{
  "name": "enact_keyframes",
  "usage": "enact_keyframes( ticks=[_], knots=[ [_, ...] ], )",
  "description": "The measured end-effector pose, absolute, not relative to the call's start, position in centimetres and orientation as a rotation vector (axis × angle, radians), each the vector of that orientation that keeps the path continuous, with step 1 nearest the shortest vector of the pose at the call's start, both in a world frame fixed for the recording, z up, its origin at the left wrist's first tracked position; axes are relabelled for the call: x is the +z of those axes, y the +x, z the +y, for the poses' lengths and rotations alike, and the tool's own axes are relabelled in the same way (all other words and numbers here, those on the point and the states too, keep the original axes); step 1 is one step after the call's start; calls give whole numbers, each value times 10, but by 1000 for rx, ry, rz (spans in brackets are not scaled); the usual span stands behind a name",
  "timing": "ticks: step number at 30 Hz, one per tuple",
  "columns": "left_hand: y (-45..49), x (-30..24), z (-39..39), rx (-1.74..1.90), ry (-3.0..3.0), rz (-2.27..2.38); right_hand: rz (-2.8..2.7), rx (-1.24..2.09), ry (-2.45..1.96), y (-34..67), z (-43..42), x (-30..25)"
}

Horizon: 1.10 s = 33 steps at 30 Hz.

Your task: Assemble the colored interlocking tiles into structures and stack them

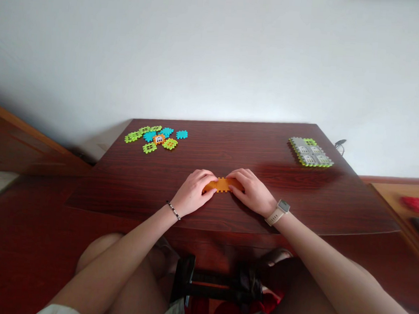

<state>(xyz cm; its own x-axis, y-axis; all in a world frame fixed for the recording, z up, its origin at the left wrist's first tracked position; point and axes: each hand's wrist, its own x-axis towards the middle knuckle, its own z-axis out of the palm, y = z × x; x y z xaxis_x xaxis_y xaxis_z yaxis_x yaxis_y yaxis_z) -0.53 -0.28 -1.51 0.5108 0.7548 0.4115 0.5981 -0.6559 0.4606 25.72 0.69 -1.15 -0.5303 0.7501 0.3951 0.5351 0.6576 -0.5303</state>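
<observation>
Orange plastic block (pixel 222 184), left grip (pixel 192 192) and right grip (pixel 252 192) clenched on its ends, on wooden surface (pixel 231 149), green and blue blocks (pixel 155 139) beyond left, grey house panel (pixel 310 152) beyond right

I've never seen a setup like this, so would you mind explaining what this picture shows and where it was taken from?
There is no machine here. This single picture comes from a camera worn on a person's head, looking forward and down, so their arms enter from the bottom. Their left hand and right hand both grip an orange notched plastic piece. It sits on a dark reddish wooden table. Further forward on the left lies a loose group of green, blue and orange interlocking plastic pieces. On the right lies a grey window-printed panel with green edges.
</observation>
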Motion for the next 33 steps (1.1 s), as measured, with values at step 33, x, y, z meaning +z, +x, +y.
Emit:
enact_keyframes(
  ticks=[33],
  knots=[
    [-74, -14, 55, 818, 2565, 1518, -2302, 430, -957, 258, 5, -10]
  ],
)
